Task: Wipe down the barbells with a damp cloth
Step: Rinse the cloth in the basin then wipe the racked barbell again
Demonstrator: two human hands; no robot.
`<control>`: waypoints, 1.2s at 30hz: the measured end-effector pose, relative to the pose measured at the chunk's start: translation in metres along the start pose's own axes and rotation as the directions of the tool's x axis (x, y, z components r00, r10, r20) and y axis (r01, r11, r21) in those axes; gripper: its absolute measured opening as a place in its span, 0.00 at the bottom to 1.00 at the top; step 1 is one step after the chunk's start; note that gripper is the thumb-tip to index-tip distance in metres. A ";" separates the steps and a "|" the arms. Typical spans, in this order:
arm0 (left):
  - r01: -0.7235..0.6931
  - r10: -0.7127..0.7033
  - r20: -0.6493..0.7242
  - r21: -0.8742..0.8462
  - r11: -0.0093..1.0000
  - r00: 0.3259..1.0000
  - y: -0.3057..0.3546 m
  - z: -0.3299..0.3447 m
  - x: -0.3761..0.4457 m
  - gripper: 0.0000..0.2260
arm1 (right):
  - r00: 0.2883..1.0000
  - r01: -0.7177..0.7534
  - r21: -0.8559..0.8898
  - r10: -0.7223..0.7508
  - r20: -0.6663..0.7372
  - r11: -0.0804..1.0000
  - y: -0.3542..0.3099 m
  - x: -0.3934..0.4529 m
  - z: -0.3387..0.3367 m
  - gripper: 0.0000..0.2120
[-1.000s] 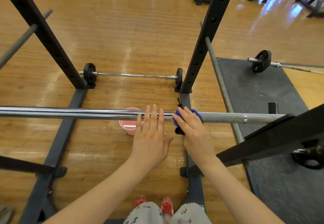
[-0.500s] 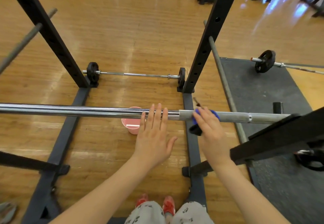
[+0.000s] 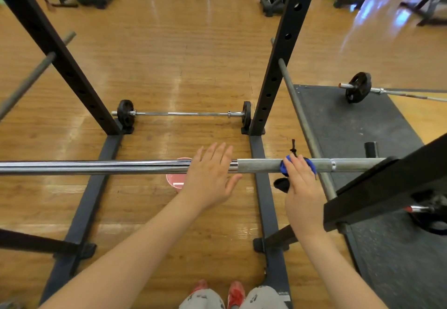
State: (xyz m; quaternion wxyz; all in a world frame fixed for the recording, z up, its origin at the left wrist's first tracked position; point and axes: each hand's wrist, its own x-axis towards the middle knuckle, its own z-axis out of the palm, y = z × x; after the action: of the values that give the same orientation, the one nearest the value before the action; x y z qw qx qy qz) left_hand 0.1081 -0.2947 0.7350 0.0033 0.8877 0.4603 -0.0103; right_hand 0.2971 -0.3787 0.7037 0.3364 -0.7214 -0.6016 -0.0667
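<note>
head view, barbell: the racked barbell (image 3: pixel 116 167) lay level across the frame, its chrome shaft running from the left edge to a duller grey sleeve on the right that ended on the black rack arm (image 3: pixel 387 187).
head view, right hand: the right hand (image 3: pixel 302 187) was on the grey sleeve with the blue cloth (image 3: pixel 284 167) under it; its fingers (image 3: pixel 294 163) were curled over the cloth and clamped it round the bar, and a dark end of the cloth hung just below.
head view, left hand: the left hand (image 3: pixel 210 178) lay flat on the chrome shaft just beside the sleeve's inner end, fingers straight and slightly apart, gripping nothing, thumb out to the side.
head view, bucket: a pink bucket (image 3: pixel 175 181) stood on the wooden floor (image 3: pixel 181 54) below the bar, partly hidden by the left hand.
head view, other bars: a second barbell (image 3: pixel 181 114) with small plates rested on the floor between the rack uprights (image 3: pixel 278 66); a third (image 3: pixel 358 87) lay on the dark mat (image 3: pixel 362 127) to the right.
step in hand: judged as wiping the right-hand sleeve of the racked bar, the left hand steadying it.
next move: likely called for sliding the cloth on toward the collar and rack arm with the grip kept firm and the bar held from rolling; the floor bars looked not yet done.
</note>
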 end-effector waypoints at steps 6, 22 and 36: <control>-0.053 0.032 -0.160 -0.132 0.990 0.987 -0.006 0.003 0.020 0.27 | 0.999 -0.025 0.019 0.025 0.027 0.999 -0.001 0.001 0.000 0.25; 0.157 -0.058 0.356 -0.255 0.954 0.933 -0.006 -0.027 0.056 0.28 | 0.999 -0.039 0.068 0.037 0.024 0.997 -0.013 0.011 -0.006 0.24; 0.071 -0.093 -0.294 -0.085 0.994 0.951 0.008 0.039 -0.031 0.31 | 0.989 0.149 0.021 -0.149 -0.007 0.989 -0.008 0.000 0.020 0.22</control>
State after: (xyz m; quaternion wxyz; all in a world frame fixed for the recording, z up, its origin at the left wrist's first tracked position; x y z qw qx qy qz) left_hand 0.0961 -0.3248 0.6967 -0.0340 0.8585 0.4922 0.1399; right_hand 0.2838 -0.3675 0.6917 0.3399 -0.6706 -0.6536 -0.0870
